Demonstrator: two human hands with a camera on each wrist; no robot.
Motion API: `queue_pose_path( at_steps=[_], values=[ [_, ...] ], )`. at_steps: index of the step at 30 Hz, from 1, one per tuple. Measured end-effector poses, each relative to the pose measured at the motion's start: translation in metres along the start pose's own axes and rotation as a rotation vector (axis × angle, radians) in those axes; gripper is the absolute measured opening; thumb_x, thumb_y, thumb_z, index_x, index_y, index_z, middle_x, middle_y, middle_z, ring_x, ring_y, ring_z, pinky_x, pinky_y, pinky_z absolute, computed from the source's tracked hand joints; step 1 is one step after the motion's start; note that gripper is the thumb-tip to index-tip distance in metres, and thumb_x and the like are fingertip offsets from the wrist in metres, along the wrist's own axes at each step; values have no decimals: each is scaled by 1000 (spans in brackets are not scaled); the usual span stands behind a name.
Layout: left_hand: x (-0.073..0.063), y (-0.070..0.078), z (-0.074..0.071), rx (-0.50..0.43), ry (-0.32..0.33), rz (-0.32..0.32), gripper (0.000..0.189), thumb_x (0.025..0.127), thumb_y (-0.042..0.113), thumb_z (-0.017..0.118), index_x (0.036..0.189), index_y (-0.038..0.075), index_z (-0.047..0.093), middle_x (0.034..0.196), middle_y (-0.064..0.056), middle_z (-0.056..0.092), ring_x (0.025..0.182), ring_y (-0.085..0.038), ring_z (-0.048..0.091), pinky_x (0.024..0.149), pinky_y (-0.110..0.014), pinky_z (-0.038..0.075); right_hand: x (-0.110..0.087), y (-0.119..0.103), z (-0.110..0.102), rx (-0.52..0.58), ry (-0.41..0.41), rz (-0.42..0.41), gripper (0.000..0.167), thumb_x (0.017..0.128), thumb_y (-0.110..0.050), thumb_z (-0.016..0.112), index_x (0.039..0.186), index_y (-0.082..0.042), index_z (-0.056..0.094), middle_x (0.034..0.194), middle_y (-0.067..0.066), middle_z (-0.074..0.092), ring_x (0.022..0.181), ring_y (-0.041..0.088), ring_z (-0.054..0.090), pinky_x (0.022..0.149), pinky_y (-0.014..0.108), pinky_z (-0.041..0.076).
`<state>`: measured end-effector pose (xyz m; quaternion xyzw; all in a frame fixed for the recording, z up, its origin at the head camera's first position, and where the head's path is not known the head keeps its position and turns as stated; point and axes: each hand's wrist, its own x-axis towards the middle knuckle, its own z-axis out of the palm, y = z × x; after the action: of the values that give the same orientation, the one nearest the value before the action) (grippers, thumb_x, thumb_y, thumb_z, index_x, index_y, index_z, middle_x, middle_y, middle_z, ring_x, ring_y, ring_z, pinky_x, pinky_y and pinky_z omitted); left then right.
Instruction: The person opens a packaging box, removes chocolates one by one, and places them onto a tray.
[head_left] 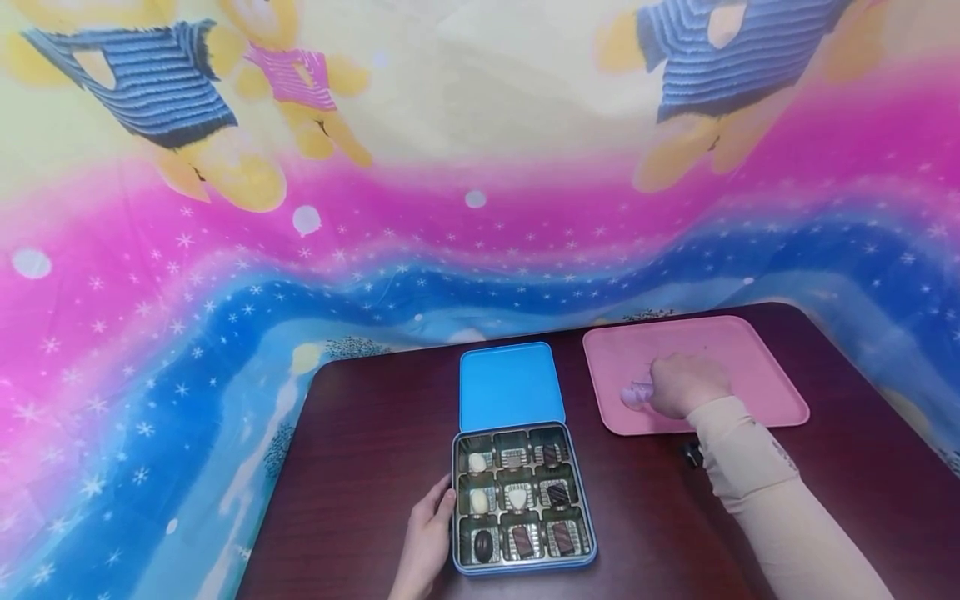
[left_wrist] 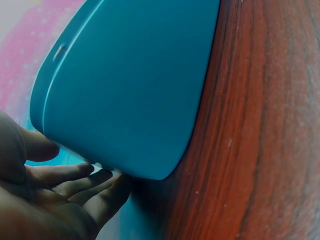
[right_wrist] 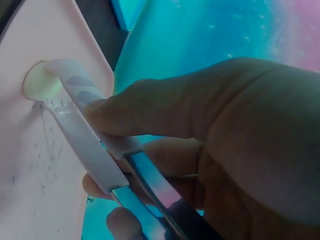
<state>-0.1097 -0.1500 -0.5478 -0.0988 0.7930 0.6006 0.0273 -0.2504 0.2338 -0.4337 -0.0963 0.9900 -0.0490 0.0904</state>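
Observation:
In the head view my right hand (head_left: 690,385) is over the pink tray (head_left: 765,400). It holds tongs (right_wrist: 82,150) with whitish tips and shiny metal arms, thumb on one side and fingers on the other. Between the tips, at the tray's surface, sits a pale round chocolate (right_wrist: 39,82). My left hand (head_left: 426,533) touches the left side of a blue tin (head_left: 592,550), its fingers fairly straight in the left wrist view. White and dark chocolates lie in the tin's compartments, among them a dark oval chocolate (head_left: 483,546) at the front left.
The tin's blue lid (head_left: 510,387) lies tipped back behind it on the dark wooden table (head_left: 375,450). A small black object (head_left: 693,454) is by the right forearm. A printed cloth (head_left: 465,225) with bears hangs behind the table's back edge.

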Motion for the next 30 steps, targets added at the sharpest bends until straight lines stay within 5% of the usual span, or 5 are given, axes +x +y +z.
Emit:
queue_pose_path(
  at_steps=[8,22,30],
  values=[
    [0,2,0,-1,-3,-5,48,108,20,48,144,-12,45,135,-25,60,125,-32,56,108,-53,43,0,-3,0,10,2,6,42,92,-46,69,94,-4,72,88,18,68,73,32,60,59,55,51],
    [-2,0,-1,-13,-6,0,49,107,21,50,144,-12,46,135,-25,60,125,-32,56,107,-53,44,-2,0,8,10,-17,25,60,86,-67,65,89,-8,74,89,17,70,75,31,62,62,54,52],
    [-1,0,-2,-28,-16,4,50,108,21,49,144,-13,45,136,-25,60,126,-32,55,108,-53,43,-3,-2,7,6,0,11,49,89,-56,69,89,-6,73,85,15,69,72,30,61,62,53,51]
  ],
)
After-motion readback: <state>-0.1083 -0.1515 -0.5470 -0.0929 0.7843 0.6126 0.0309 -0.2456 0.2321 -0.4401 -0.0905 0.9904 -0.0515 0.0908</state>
